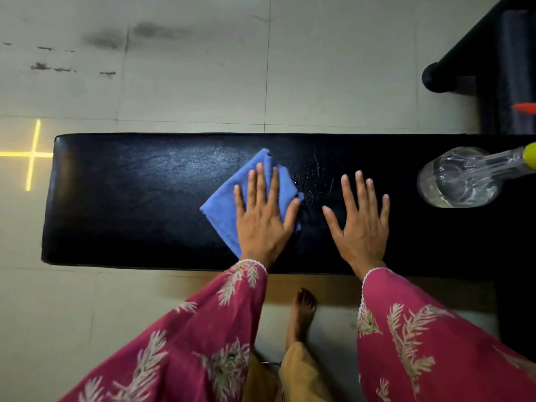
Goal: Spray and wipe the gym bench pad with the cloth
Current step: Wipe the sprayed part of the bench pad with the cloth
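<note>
The black gym bench pad (130, 198) runs across the middle of the head view. A folded blue cloth (224, 207) lies on its centre. My left hand (265, 216) presses flat on the cloth with straight, spread fingers. My right hand (361, 221) rests flat on the bare pad to the right of the cloth, fingers spread, holding nothing. Small water droplets (311, 181) glisten on the pad between the two hands. A clear spray bottle (461, 178) with a yellow-green top lies on its side on the pad at the right.
Pale tiled floor (188, 68) with dark smudges surrounds the bench. A black frame with a round end (435, 79) stands at the top right. A yellow cross of light (32, 155) marks the floor at the left. My bare foot (301, 314) stands just below the pad's near edge.
</note>
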{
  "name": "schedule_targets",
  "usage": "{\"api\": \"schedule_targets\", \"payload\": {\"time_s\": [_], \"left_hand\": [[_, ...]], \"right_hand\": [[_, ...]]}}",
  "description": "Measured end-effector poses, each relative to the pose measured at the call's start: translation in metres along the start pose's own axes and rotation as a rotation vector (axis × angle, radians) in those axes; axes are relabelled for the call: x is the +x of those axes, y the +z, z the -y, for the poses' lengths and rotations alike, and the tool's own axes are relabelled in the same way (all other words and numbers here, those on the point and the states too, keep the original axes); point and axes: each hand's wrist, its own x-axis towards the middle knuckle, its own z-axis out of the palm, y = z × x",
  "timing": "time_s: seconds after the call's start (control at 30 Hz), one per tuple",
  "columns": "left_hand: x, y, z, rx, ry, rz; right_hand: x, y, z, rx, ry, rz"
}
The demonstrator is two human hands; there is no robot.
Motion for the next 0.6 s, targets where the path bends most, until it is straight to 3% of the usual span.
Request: {"api": "schedule_targets", "payload": {"time_s": [0.1,0.17,0.27,0.4,0.47,0.6], "left_hand": [[-0.023,0.001,0.007,0.037,0.211,0.041],[-0.034,0.0,0.03,0.064,0.256,0.05],[-0.013,-0.006,0.054,0.041,0.093,-0.008],[0.053,-0.01,0.021,-0.06,-0.169,-0.032],[0.066,-0.007,-0.001,-0.056,-0.107,0.008],[0.031,-0.002,-0.005,0.003,0.209,0.026]], "right_hand": [[-0.001,-0.001,-0.001,-0.002,0.002,0.01],[0.0,-0.001,-0.001,-0.006,0.004,0.018],[0.0,-0.001,0.0,-0.019,0.005,0.015],[0.0,0.002,-0.001,-0.025,0.0,-0.005],[0.0,0.003,-0.001,-0.028,0.002,-0.014],[0.0,0.003,0.0,-0.018,0.008,-0.009]]}}
